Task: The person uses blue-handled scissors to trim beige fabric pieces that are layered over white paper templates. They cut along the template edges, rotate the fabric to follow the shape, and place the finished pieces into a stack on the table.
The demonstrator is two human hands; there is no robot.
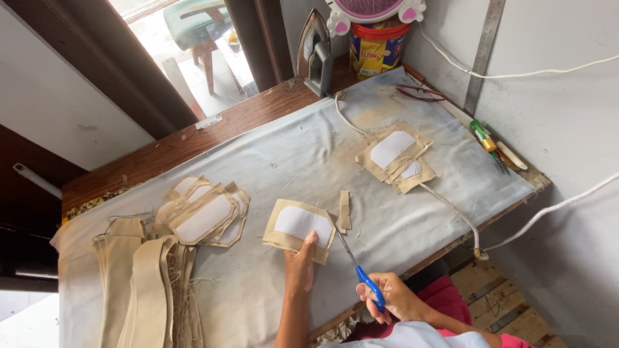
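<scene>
The grey cloth surface [303, 148] lies bare through its middle, giving open passage between the fabric pieces. To the left, a spread of cut pieces [206, 216] and long tan strips [142, 290] crowd the edge. To the right, a small stack [394, 158] and a white cord [451, 209] cross the way. An iron [314, 51] and tub [376, 48] block the far side.
</scene>
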